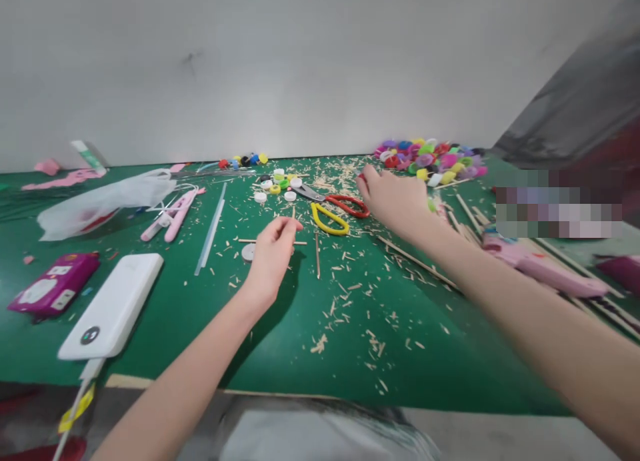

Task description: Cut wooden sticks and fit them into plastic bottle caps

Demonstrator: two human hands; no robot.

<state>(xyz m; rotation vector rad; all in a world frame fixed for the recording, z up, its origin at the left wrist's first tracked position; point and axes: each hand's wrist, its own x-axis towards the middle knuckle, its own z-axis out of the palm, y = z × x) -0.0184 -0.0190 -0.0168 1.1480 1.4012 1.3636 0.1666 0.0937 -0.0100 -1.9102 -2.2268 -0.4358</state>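
Bright, even overhead light, no harsh glare. Soft shadow under left hand [273, 251] on green table [300, 341], falling down and right. Wide-angle bend: table edge bows, forearms stretch toward corners. Top right corner smeared, dark. Pixelated block [557, 204] at right. Far bottle caps [430, 158] slightly soft; white power bank [113, 304] faintly shiny.

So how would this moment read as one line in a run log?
left hand: pinching thin wooden stick | right hand: reaching beside scissors, holds nothing visible | green mat: wood chips scattered
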